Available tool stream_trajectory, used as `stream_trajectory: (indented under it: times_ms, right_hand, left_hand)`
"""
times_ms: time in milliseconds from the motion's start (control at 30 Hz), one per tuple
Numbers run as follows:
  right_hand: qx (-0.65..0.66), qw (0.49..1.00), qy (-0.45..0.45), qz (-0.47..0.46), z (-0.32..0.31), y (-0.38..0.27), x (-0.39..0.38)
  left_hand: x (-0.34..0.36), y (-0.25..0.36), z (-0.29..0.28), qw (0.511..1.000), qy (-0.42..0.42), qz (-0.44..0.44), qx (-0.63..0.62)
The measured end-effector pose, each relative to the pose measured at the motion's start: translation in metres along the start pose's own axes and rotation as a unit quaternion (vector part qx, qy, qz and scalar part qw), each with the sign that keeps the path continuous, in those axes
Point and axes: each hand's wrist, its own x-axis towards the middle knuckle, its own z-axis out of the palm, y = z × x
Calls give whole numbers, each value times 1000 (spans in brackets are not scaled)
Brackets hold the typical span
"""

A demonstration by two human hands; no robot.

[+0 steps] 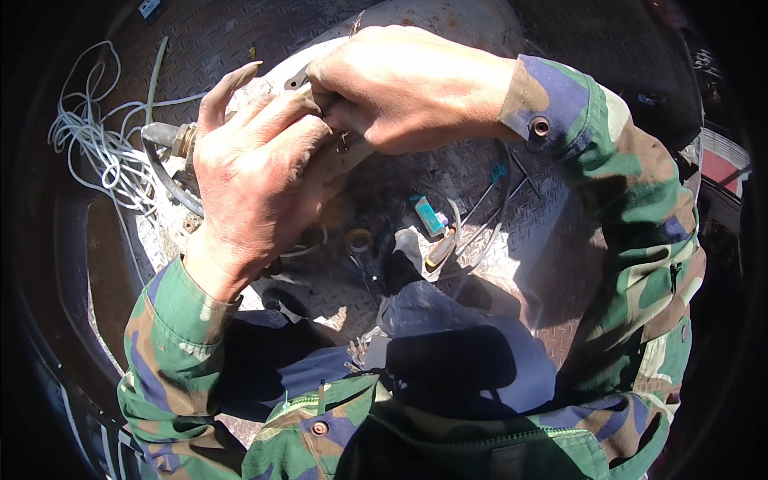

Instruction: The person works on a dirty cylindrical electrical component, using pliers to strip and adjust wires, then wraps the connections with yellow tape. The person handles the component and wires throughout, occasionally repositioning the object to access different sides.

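Note:
Both my hands are close together at the upper middle, over a pale, rounded metal part. My left hand (256,164) has its fingers bent against the part, with one finger raised apart from the others. What it grips is hidden beneath it. My right hand (384,88) is curled into a fist touching the left fingertips. A small dark metal piece with a hole (296,81) sticks out beside its fingers; most of what it holds is hidden. Beside my left hand are a brass-coloured threaded fitting (185,141) and a thick black cable (164,178).
A tangled white cord (112,160) lies at the left on the patterned metal floor (552,188). Nearer me are a teal-and-white box (430,216), a yellow-and-black tool handle (441,251), a yellow tape roll (358,240) and thin rods or cables (485,212). A big pale cylinder (456,20) sits at the far side.

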Motion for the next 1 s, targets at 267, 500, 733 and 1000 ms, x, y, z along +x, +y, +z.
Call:
stream_trajectory:
  times_ms: [267,500,733,1000]
  right_hand:
    - [287,939,167,96,27,12,-13]
    - [565,800,49,195,48,10,-39]
    - [495,846,190,57,65,8,-29]
    - [163,912,367,-84,64,10,-33]
  left_hand:
    - [1,0,-6,1000,-11,-10,8]
    - [3,1,-4,1000,-7,-5,-5]
    - [5,3,-10,999,-29,-19,-13]
    - [4,1,-3,1000,8,-19,-6]
